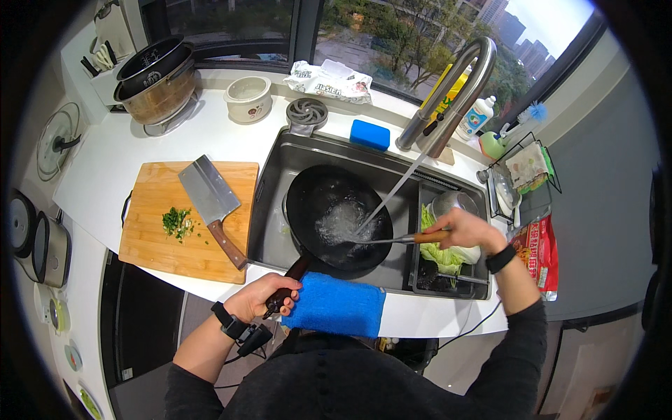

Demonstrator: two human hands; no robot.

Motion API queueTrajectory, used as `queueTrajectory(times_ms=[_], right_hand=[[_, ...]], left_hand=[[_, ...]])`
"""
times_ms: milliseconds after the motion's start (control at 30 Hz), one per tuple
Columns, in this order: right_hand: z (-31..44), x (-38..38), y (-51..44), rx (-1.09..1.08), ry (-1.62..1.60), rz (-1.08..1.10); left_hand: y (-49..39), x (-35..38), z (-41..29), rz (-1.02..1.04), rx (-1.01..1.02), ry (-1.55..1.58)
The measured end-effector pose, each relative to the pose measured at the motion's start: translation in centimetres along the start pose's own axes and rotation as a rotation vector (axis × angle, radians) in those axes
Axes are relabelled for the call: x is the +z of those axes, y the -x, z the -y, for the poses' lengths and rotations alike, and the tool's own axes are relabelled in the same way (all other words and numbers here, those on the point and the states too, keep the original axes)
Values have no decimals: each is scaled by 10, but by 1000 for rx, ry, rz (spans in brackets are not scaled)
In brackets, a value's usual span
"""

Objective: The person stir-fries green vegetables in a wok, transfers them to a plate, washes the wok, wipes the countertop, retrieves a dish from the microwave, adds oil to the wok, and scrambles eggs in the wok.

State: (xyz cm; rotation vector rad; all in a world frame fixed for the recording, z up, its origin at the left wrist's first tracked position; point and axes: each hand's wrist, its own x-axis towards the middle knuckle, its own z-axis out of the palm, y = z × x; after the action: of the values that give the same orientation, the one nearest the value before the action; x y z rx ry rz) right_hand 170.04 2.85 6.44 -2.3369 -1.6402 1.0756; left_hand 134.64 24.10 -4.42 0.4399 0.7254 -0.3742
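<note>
A black wok (310,210) rests in the dark sink (286,163), its long brown handle reaching over the front edge. Around that handle my left hand (268,295) is closed. My right hand (464,229) grips a wood-handled spatula (431,238), whose metal end dips into the water in the wok; the churning surface hides its shape. Water (391,196) streams from the pull-out faucet (443,121) into the wok and froths in the middle. A folded blue towel (338,304) lies on the counter edge, just right of my left hand.
Left of the sink, a wooden cutting board (152,210) carries a cleaver (210,189) and chopped green onion (177,223). Leafy greens (438,257) sit in the sink's right basket. A blue sponge (370,135) lies behind the sink. Stacked pots (157,89) stand back left.
</note>
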Motion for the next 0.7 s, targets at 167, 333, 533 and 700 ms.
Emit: queueTrajectory(times_ms=[167,333,533,700], right_hand=[[18,-54,66,-44,132,-100],[20,-58,87,225,171,-314],[-5,-24,30,101,120,-256],[-28,-2,-46,352,-239,-202]], left_hand=[[-1,-1,1,-10,5,8],[-6,-7,2,-10,-35,13],[-8,-9,1,29,-57,28],[-8,-10,0,48,-83,80]])
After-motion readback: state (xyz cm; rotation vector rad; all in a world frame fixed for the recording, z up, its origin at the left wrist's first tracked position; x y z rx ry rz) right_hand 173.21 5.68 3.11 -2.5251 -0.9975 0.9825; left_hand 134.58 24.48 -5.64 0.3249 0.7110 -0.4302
